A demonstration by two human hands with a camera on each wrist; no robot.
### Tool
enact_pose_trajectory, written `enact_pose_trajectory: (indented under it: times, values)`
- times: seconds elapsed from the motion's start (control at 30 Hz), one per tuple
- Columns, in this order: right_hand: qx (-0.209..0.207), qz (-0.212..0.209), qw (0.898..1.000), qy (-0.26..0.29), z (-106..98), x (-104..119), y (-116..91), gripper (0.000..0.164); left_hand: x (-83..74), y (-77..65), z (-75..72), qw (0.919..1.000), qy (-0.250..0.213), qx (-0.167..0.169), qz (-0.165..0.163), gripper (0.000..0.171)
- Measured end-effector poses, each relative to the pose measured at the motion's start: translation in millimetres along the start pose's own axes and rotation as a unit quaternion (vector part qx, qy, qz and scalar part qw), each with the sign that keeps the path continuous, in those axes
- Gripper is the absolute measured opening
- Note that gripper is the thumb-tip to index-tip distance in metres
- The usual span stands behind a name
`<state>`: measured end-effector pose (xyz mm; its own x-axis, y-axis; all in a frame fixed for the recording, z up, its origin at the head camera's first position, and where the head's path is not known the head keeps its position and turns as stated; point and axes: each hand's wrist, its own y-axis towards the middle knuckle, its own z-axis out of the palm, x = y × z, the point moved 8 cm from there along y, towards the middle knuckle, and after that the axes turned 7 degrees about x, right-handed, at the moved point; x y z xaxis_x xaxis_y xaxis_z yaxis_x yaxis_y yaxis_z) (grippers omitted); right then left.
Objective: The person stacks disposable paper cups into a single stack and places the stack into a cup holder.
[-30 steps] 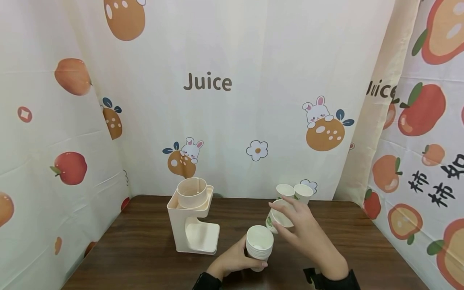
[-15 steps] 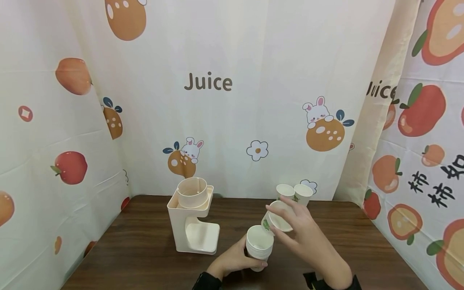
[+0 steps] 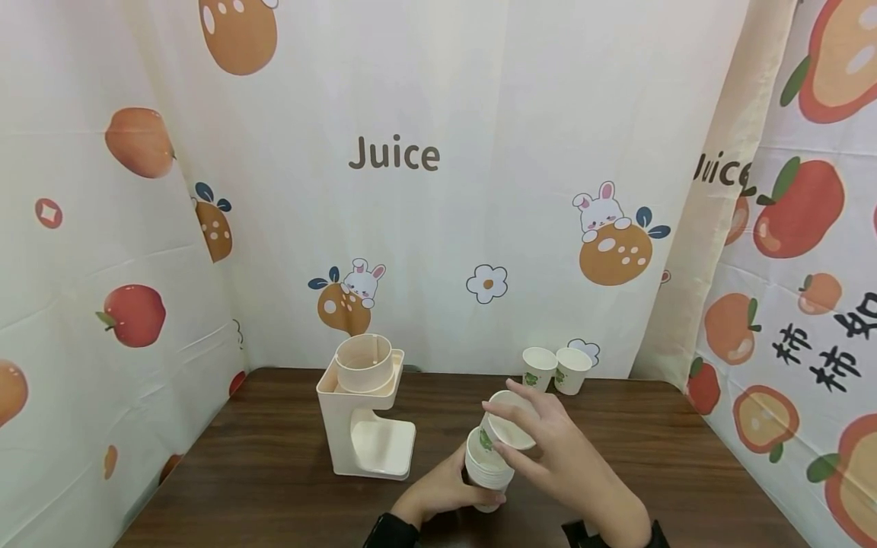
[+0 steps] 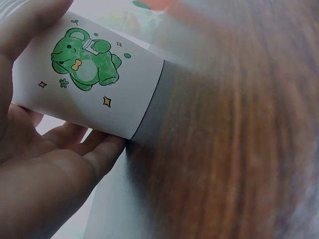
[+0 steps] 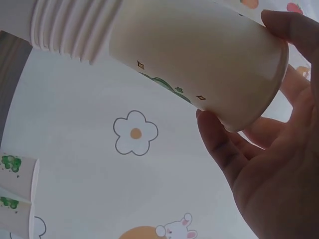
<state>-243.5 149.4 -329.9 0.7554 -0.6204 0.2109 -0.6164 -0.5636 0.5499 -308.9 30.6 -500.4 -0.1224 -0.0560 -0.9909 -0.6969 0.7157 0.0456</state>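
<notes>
- Leftward, well away from both hands, a cream stand (image 3: 338, 434) is seen upright on the brown table (image 3: 706, 487); a round cream container (image 3: 363, 365) is held in its top, and a flat ledge is extended from its foot towards the hands.
- Between that stand and the right hand, the left hand (image 3: 441, 485) is seen with a black sleeve (image 3: 392, 531) at its wrist; its fingers and thumb are wrapped round the lower part of a stack of paper cups (image 3: 489, 478).
- Within the left hand's grip, the stack is kept roughly upright, mouth upwards; a green bear print (image 4: 84, 62) is shown on its side. Whether its base is rested on the table cannot be told.
- Just right of the stack's mouth, a single paper cup (image 3: 510, 430) is held tilted, its base turned down and left towards the stack. Whether the two are touching cannot be told.
- By the right hand (image 3: 558, 453), this cup is pinched near its rim between the thumb and curved fingers.
- Beyond the right hand, two white cups (image 3: 572, 371) with green prints are stood side by side.
- Behind everything, farther from both hands, a pale cloth (image 3: 438, 228) is hung, printed with "Juice", fruit and rabbits.
</notes>
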Motion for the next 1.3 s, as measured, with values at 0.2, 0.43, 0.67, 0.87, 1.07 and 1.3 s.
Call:
enact_pose_trajectory:
  times: [0.2,0.43,0.67,0.87,1.07,1.3]
  values:
    - [0.007,0.001,1.000,0.002,5,2,1,0.051,-0.5,0.0,0.4,1.0000,-0.007,0.004,0.003,0.075]
    - [0.014,-0.010,1.000,0.008,12,1,1,0.050,-1.7,0.2,1.1,0.9997,-0.010,0.012,0.019,0.075]
    - [0.022,-0.020,0.999,0.017,24,-2,1,0.047,-2.1,-0.6,1.5,0.9995,-0.007,0.015,0.026,0.076]
    - [0.046,-0.004,0.998,0.033,34,-8,0,0.048,-2.0,-1.1,2.4,0.9992,-0.009,0.017,0.034,0.078]
    - [0.067,0.002,0.997,0.044,45,-13,-1,0.046,-2.3,-1.2,3.4,0.9989,-0.021,0.024,0.034,0.080]
    - [0.101,0.008,0.993,0.060,55,-15,-3,0.043,-2.3,-2.2,3.7,0.9994,-0.015,0.021,0.025,0.082]
